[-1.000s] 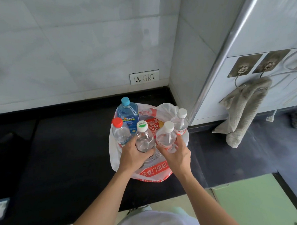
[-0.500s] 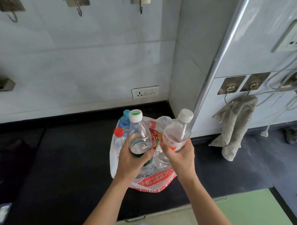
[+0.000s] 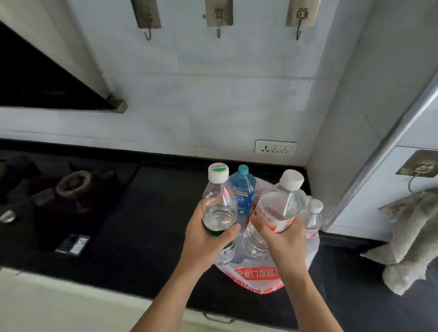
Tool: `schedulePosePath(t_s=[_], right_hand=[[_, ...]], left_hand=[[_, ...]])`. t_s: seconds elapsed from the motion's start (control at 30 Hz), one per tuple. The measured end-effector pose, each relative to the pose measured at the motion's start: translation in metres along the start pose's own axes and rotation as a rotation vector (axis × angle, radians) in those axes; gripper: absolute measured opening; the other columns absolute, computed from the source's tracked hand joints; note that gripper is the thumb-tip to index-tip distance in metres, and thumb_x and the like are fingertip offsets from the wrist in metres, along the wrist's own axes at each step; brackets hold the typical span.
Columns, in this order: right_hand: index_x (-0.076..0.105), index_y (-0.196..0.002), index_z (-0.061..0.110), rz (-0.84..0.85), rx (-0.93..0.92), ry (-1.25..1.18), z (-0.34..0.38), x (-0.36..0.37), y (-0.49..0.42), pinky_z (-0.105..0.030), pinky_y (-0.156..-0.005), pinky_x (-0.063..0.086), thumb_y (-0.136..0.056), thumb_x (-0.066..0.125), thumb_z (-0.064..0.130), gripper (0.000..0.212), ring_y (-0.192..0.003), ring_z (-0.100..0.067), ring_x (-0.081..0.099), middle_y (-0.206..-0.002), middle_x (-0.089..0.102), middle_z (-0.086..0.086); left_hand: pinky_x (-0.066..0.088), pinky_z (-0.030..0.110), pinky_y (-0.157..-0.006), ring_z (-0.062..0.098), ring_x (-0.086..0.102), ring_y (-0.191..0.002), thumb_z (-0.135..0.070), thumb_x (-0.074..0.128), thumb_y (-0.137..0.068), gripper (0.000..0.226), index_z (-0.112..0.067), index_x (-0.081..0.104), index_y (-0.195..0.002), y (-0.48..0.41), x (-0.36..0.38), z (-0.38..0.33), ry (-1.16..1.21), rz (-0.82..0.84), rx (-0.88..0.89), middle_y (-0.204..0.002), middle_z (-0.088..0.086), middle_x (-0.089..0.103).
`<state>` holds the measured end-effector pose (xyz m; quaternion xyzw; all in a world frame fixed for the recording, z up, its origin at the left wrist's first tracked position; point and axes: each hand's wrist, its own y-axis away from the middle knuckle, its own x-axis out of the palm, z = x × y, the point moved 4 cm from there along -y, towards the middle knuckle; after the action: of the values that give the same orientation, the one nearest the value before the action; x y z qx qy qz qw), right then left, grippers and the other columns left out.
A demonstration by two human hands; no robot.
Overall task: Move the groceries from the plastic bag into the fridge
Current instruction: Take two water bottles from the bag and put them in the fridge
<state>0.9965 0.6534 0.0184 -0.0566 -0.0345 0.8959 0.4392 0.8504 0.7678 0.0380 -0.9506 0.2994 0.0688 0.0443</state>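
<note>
A white and red plastic bag (image 3: 254, 276) sits on the black counter (image 3: 139, 240) near the wall corner. My left hand (image 3: 204, 243) grips a clear water bottle with a green label and white cap (image 3: 218, 203), lifted above the bag. In my right hand (image 3: 283, 246) is a clear bottle with a red label and white cap (image 3: 277, 206), also raised and tilted. Still in the bag stand a blue bottle (image 3: 243, 192), a small white-capped bottle (image 3: 313, 217) and another clear bottle (image 3: 255, 240). The fridge is not in view.
A gas stove (image 3: 71, 184) lies on the counter at left, under a dark range hood (image 3: 36, 77). A wall socket (image 3: 275, 147) sits behind the bag. A grey towel (image 3: 415, 234) hangs at right beside a metal pipe (image 3: 389, 138). Hooks (image 3: 219, 12) line the wall.
Both hands closed on bottles inside the bag and lifted them up out of it. The camera has tilted upward and turned left, bringing the stove and hooks into view.
</note>
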Motion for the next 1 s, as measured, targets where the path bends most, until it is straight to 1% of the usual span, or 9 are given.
schedulePosePath(t_s=[0.07, 0.13, 0.2, 0.3, 0.47, 0.7, 0.83, 0.9, 1.0], right_hand=[[0.067, -0.115, 0.014, 0.054, -0.008, 0.004, 0.004, 0.005, 0.001, -0.028, -0.083, 0.06, -0.076, 0.088, 0.031, 0.048, -0.095, -0.012, 0.073, -0.099, 0.077, 0.003], [0.066, -0.118, 0.014, 0.146, -0.028, 0.026, 0.008, 0.012, 0.003, -0.037, -0.086, 0.06, -0.074, 0.087, 0.037, 0.054, -0.098, -0.014, 0.073, -0.103, 0.076, 0.002], [0.063, -0.121, 0.018, 0.229, -0.049, 0.035, 0.009, 0.02, 0.008, -0.034, -0.087, 0.059, -0.073, 0.088, 0.036, 0.057, -0.101, -0.014, 0.072, -0.107, 0.075, 0.003], [0.063, -0.118, 0.023, 0.34, -0.064, 0.03, 0.01, 0.03, 0.026, -0.028, -0.085, 0.058, -0.073, 0.089, 0.021, 0.051, -0.098, -0.01, 0.071, -0.104, 0.074, 0.007], [0.064, -0.117, 0.022, 0.566, -0.042, 0.024, 0.006, 0.057, 0.069, -0.032, -0.083, 0.058, -0.065, 0.085, 0.042, 0.06, -0.095, -0.012, 0.072, -0.102, 0.075, 0.006], [0.054, -0.128, 0.022, 0.846, -0.058, 0.163, 0.017, 0.119, 0.136, -0.033, -0.094, 0.054, -0.074, 0.087, 0.032, 0.064, -0.106, -0.015, 0.065, -0.115, 0.066, 0.005], [0.051, -0.107, 0.045, 1.013, -0.085, 0.095, 0.029, 0.158, 0.185, -0.011, -0.075, 0.05, -0.069, 0.09, 0.025, 0.059, -0.092, 0.006, 0.064, -0.1, 0.064, 0.021], [0.052, -0.101, 0.044, 1.102, -0.107, 0.075, 0.035, 0.175, 0.214, -0.008, -0.069, 0.051, -0.069, 0.091, 0.023, 0.055, -0.088, 0.01, 0.064, -0.095, 0.065, 0.019], [0.06, -0.107, 0.028, 1.226, -0.12, 0.056, 0.037, 0.202, 0.255, -0.015, -0.071, 0.053, -0.07, 0.09, 0.024, 0.048, -0.083, -0.002, 0.069, -0.091, 0.07, 0.008]], left_hand=[[0.054, 0.024, -0.087, 0.006, 0.066, -0.105, -0.033, 0.086, -0.065, 0.057, -0.031, 0.059, -0.116, 0.013, -0.01, -0.004, -0.013, -0.067, -0.006, -0.108, -0.011, 0.07], [0.052, 0.017, -0.082, 0.002, 0.066, -0.1, -0.024, 0.088, -0.07, 0.052, -0.034, 0.058, -0.111, 0.028, -0.018, -0.006, -0.038, -0.145, -0.023, -0.104, -0.018, 0.069], [0.051, 0.015, -0.08, -0.001, 0.065, -0.098, -0.019, 0.086, -0.073, 0.05, -0.036, 0.056, -0.109, 0.046, -0.024, -0.007, -0.057, -0.217, -0.049, -0.101, -0.022, 0.068], [0.049, 0.015, -0.079, -0.004, 0.064, -0.096, -0.019, 0.086, -0.073, 0.05, -0.039, 0.055, -0.107, 0.079, -0.034, -0.003, -0.068, -0.342, -0.101, -0.1, -0.024, 0.066], [0.049, 0.009, -0.075, -0.006, 0.064, -0.093, -0.019, 0.084, -0.074, 0.048, -0.037, 0.056, -0.108, 0.149, -0.053, 0.005, -0.082, -0.579, -0.171, -0.096, -0.019, 0.068], [0.052, 0.011, -0.068, -0.002, 0.066, -0.079, -0.022, 0.085, -0.074, 0.044, -0.027, 0.06, -0.111, 0.244, -0.092, 0.013, -0.108, -0.882, -0.25, -0.087, -0.011, 0.07], [0.05, 0.01, -0.069, 0.002, 0.068, -0.082, -0.019, 0.085, -0.075, 0.047, -0.024, 0.059, -0.114, 0.302, -0.12, 0.013, -0.1, -1.048, -0.266, -0.095, -0.007, 0.071], [0.049, 0.008, -0.068, -0.001, 0.067, -0.081, -0.017, 0.084, -0.076, 0.047, -0.022, 0.059, -0.115, 0.331, -0.134, 0.015, -0.107, -1.138, -0.278, -0.095, -0.006, 0.071], [0.048, 0.006, -0.066, -0.004, 0.066, -0.08, -0.016, 0.084, -0.076, 0.046, -0.02, 0.059, -0.114, 0.371, -0.156, 0.019, -0.109, -1.244, -0.302, -0.094, -0.006, 0.071]])
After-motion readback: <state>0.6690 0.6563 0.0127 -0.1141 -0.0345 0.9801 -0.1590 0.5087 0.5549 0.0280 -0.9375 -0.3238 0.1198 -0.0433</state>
